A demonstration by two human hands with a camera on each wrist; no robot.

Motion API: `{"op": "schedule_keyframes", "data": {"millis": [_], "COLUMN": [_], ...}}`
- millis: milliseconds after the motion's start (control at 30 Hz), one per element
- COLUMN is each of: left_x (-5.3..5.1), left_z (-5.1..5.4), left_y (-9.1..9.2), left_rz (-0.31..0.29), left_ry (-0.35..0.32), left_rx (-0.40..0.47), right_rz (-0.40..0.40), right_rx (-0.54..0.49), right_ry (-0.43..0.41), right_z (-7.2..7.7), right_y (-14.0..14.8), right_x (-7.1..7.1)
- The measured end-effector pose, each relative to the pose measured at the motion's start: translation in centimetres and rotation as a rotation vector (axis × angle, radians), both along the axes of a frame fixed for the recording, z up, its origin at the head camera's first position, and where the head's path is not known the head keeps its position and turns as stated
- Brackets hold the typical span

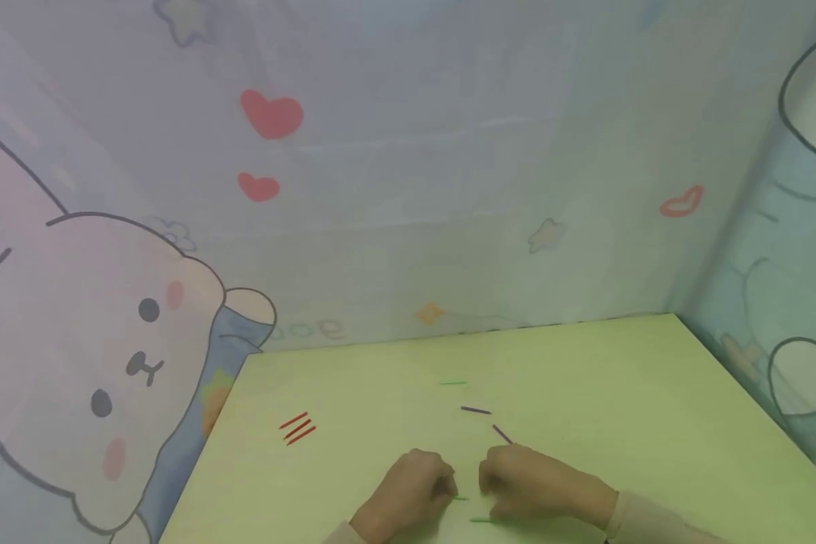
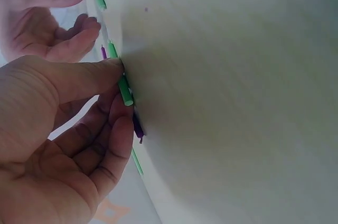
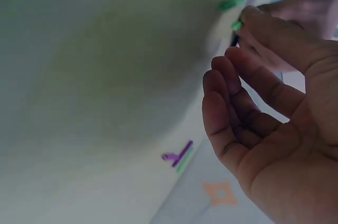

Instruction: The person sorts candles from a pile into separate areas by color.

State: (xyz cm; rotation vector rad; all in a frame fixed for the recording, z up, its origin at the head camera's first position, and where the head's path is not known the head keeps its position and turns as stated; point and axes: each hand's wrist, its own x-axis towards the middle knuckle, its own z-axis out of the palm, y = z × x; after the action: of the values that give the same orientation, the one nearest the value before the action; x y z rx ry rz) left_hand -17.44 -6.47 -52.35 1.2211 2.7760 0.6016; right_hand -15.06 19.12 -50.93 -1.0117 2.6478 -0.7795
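Observation:
My left hand (image 1: 415, 487) pinches a thin green stick (image 2: 124, 87) between thumb and fingertips, low over the table. The stick has a narrow tip and a flat end. To its right, my right hand (image 1: 530, 483) holds nothing; its thumb and fingers stand apart in the left wrist view. A second green stick (image 1: 480, 520) lies by the right hand's fingers. Beyond the right hand are two purple sticks, one slanted (image 1: 502, 434) and partly hidden by the hand, the other (image 1: 476, 410) lying nearly level. Farther back lies another green stick (image 1: 452, 383).
Three red sticks (image 1: 300, 429) lie side by side on the left of the pale yellow-green table (image 1: 605, 385). Behind the table hangs a printed curtain (image 1: 408, 166) with hearts and stars. A cartoon animal print (image 1: 109, 340) covers the left side.

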Motion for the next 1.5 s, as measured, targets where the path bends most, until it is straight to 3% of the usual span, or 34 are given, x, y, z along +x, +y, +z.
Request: {"op": "schedule_keyframes", "data": {"millis": [200, 433, 633, 700, 933, 1100, 1267, 1500], "left_x": [0.0, 0.0, 0.0, 0.0, -0.7, -2.4, -5.2, -9.1], "left_z": [0.0, 0.0, -0.2, -0.3, 0.6, 2.1, 3.8, 4.5], "left_y": [0.0, -0.1, 0.0, 0.1, -0.1, -0.1, 0.2, 0.7], "left_rz": [-0.009, -0.029, -0.071, -0.082, -0.132, -0.084, -0.053, -0.037], "left_ry": [-0.014, -0.001, 0.053, 0.074, 0.026, -0.029, -0.070, -0.019], "left_rx": [0.038, 0.072, 0.094, 0.089, 0.058, 0.046, 0.074, 0.102], "right_rz": [0.004, 0.009, -0.008, -0.007, 0.027, 0.030, 0.025, 0.030], "right_rx": [-0.038, -0.074, -0.073, -0.074, -0.090, -0.083, -0.056, -0.038], "right_ry": [-0.025, -0.069, -0.082, -0.077, -0.019, -0.012, -0.002, -0.015], "right_z": [-1.3, -1.6, -1.7, -1.8, -1.6, -1.3, -1.2, -1.0], "right_y": [-0.7, -0.9, -0.7, -0.6, -0.6, -0.8, -0.8, -1.0], "right_x": [0.5, 0.4, 0.5, 0.4, 0.2, 0.1, 0.1, -0.1]}}
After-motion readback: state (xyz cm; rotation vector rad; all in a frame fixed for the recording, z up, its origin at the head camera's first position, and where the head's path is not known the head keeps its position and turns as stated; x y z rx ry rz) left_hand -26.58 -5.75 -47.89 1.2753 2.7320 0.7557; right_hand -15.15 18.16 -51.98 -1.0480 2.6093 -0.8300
